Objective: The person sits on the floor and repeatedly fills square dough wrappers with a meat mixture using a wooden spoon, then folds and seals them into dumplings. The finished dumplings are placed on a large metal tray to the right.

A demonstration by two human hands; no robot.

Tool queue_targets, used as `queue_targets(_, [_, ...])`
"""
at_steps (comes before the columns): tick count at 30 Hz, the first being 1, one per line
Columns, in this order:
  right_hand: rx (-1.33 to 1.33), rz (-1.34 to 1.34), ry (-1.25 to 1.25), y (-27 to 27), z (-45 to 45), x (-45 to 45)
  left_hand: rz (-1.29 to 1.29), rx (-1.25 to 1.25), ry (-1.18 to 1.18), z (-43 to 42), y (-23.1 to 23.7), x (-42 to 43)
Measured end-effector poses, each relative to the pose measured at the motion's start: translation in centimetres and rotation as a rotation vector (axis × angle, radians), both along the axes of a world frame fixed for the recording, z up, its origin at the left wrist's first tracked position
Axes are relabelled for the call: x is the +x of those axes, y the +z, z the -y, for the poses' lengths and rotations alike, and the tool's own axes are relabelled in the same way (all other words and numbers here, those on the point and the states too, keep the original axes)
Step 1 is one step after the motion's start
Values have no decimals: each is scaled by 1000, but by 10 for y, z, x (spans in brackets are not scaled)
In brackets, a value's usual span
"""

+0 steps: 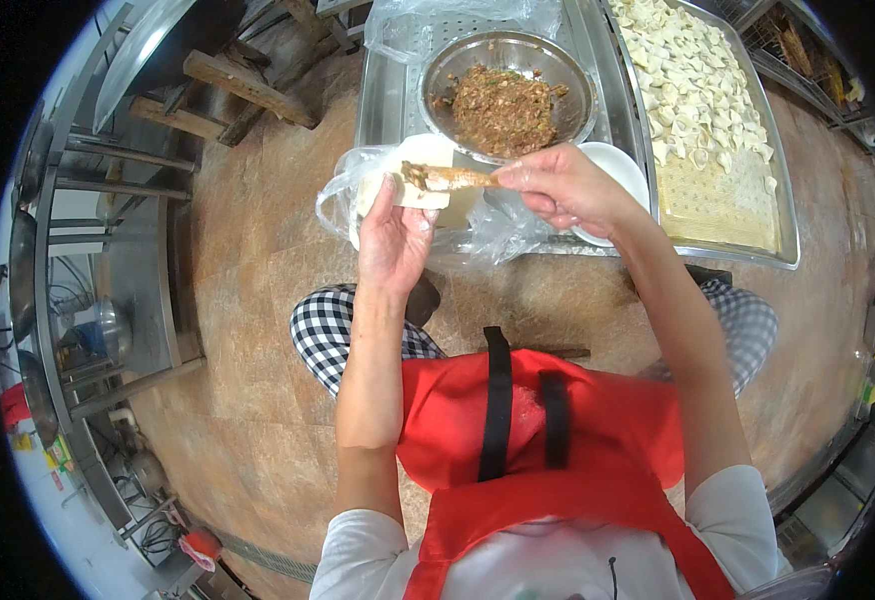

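Note:
My left hand (398, 232) holds a square dough wrapper (422, 196) near the left front of a metal tray. In my right hand (569, 187) is a flat wooden spatula (464, 178), its tip with a dab of filling lying over the wrapper. Behind my hands stands a steel bowl (584, 71) of brown minced filling (505, 112). More pale wrappers (434, 150) lie in and around a clear plastic bag (509, 225). A white plate (617, 169) is partly hidden by my right hand. Folded wontons (700, 90) cover much of a tray (790, 232) at the right.
A perforated metal tray (377, 97) lies under the bowl, with another clear bag (407, 30) at its back. To the left are wooden beams (246, 86) and a steel rack (130, 187). A wire shelf (790, 64) stands beyond the wonton tray.

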State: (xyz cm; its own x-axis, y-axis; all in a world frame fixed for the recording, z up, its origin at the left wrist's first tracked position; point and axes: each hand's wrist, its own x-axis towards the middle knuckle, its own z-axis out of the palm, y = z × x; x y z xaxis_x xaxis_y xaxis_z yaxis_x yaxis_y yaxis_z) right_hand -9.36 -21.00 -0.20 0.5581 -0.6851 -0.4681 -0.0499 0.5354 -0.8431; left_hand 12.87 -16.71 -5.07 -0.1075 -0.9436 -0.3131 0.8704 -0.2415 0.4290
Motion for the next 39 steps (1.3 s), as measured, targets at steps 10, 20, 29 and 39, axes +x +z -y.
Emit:
queue_targets(10, [-1468, -579, -46, -30, -39, 10, -107, -43, -81, -2, -7, 8])
queue_targets(20, [-1420, -440, -235, -8, -19, -8, 21, -24, 132, -1, -4, 16])
queue_targets(29, [-1093, -926, 120, -32, 73, 15, 415, 129, 215, 3, -1, 2])
queue_targets(39, [-1144, -668, 137, -42, 74, 9, 440, 125, 197, -1, -9, 6])
